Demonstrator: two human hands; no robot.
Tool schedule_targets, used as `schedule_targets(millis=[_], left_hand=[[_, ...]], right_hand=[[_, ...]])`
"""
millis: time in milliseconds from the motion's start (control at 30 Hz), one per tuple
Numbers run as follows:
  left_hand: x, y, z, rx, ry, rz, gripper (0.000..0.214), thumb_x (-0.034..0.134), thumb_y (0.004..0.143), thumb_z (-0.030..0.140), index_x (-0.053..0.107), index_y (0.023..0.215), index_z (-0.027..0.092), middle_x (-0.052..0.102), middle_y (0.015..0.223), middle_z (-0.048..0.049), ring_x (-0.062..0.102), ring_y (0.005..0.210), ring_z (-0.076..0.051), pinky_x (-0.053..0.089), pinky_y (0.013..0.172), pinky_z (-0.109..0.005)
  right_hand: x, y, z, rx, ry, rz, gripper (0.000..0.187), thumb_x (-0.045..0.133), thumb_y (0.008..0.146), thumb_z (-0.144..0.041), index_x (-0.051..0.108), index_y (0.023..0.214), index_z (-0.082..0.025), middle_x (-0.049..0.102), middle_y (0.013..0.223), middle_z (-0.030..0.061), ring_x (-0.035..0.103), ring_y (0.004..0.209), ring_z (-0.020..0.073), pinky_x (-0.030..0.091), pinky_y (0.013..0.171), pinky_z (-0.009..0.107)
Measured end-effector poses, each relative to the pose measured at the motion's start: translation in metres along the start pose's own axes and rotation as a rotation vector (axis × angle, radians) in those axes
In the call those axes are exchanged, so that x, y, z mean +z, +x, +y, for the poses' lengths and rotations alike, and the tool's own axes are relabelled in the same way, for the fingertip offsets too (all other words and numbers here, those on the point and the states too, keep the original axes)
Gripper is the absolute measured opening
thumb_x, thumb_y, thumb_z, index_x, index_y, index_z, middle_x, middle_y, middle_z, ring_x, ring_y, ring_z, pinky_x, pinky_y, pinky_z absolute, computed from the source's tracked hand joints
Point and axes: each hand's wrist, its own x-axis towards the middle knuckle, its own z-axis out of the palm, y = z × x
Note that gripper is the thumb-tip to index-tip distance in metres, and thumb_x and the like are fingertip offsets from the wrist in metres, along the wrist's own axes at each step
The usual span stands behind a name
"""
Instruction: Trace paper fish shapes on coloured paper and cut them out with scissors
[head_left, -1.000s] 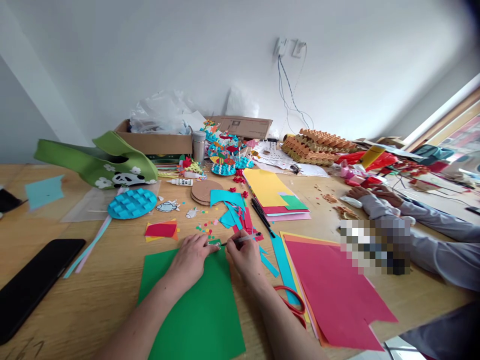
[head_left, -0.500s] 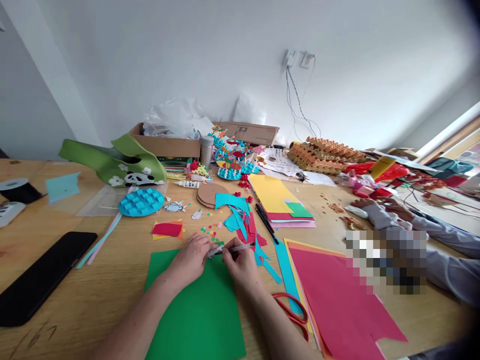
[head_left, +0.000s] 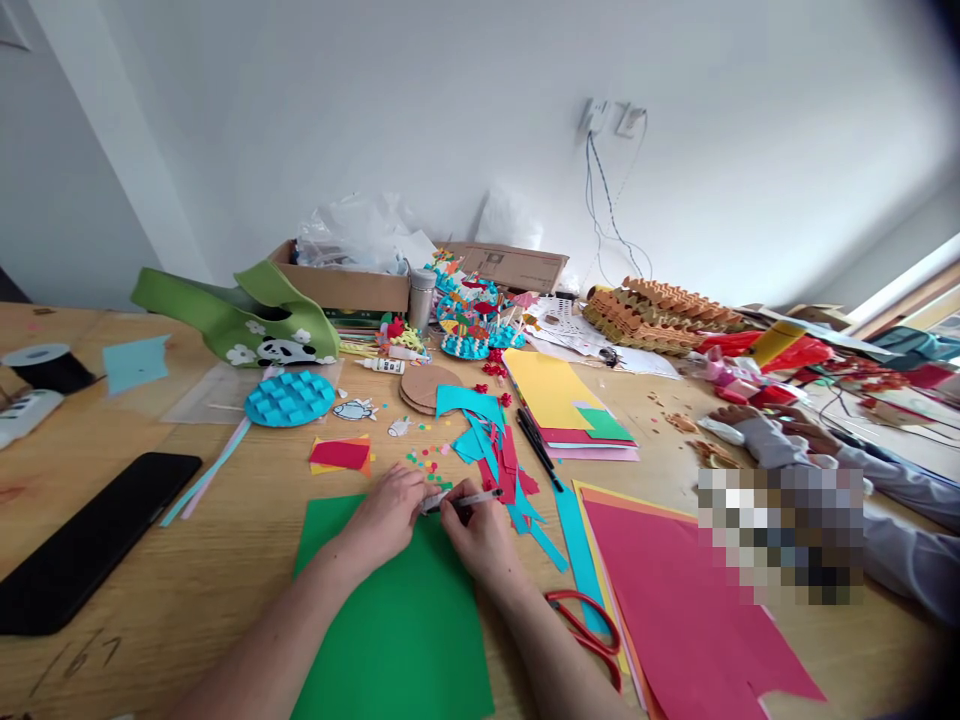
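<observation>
The right grip [head_left: 477,537] is clamped on a slim silver-and-black pen [head_left: 463,500], its tip by the left grip [head_left: 385,518], which closes on something too small to make out. A slip could streak the green card sheet [head_left: 397,640] below.

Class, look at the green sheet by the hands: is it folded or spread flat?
Spread flat: the green sheet lies open on the wooden table, with no fold showing.
</observation>
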Motion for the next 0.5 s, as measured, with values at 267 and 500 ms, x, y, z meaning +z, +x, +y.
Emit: schedule_targets(millis=[267, 500], left_hand=[[0.0032, 0.0003, -0.0059, -0.015, -0.058, -0.032, 0.042, 0.042, 0.082, 0.0, 0.066, 0.111, 0.018, 0.063, 0.094, -0.0079, 0.054, 0.096, -0.02, 0.045, 0.084, -0.032], [0.0006, 0.0008, -0.0032, -0.026, -0.075, -0.031, 0.037, 0.041, 0.086, 0.004, 0.068, 0.107, 0.018, 0.063, 0.095, -0.0085, 0.055, 0.096, -0.02, 0.045, 0.085, -0.032]], right_hand=[[0.005, -0.0037, 0.0036, -0.033, -0.002, -0.02, 0.009, 0.05, 0.08, -0.025, 0.053, 0.073, -0.021, 0.055, 0.057, -0.0028, 0.051, 0.05, 0.0129, 0.034, 0.049, 0.022], [0.0064, -0.0053, 0.0036, -0.092, -0.039, -0.023, 0.009, 0.049, 0.081, -0.024, 0.053, 0.073, -0.022, 0.057, 0.059, -0.0023, 0.053, 0.052, 0.0132, 0.034, 0.05, 0.022]])
